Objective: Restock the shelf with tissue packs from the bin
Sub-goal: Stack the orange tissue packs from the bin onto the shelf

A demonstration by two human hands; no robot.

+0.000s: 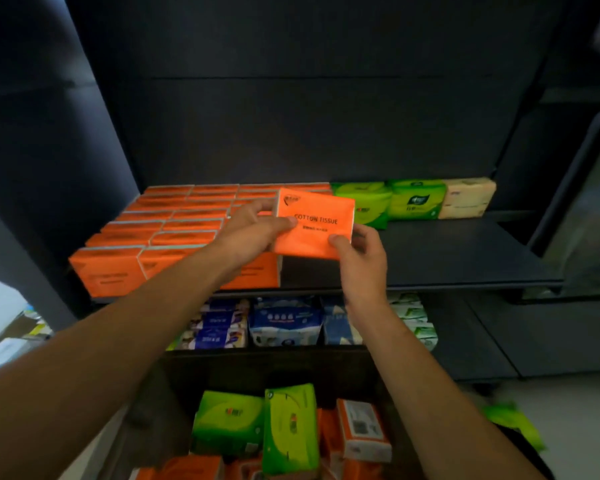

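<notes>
The left hand (253, 230) holds the left side of an orange pack (314, 225). Its thumb lies on the front and its fingers curl round the back. The right hand (361, 261) pinches the pack's bottom right corner, with the thumb on the front too. So both hands are closed on the same pack.

The pack stands up with its front turned to the person. It says "COTTON TISSUE" in black. It is over the shelf (447, 251), near the middle, right by the right end of the orange rows (174, 223). I cannot tell if it touches them.

The orange rows fill the left part of the shelf, from the front edge to the back. Along the back edge, just right of them, sit two green packs (388, 202) side by side. A pale pack (466, 197) sits next to them, near the back right corner. The front right part of the shelf is bare.

Under it is a lower shelf (274, 349) with blue packs (284, 320) and some white and green ones (416, 320) at its right end.

The bin (243, 379) is at the bottom, between the two arms. It holds more green packs (290, 427) and orange ones (362, 427). Something green (513, 424) lies on the floor to the right of the bin.
</notes>
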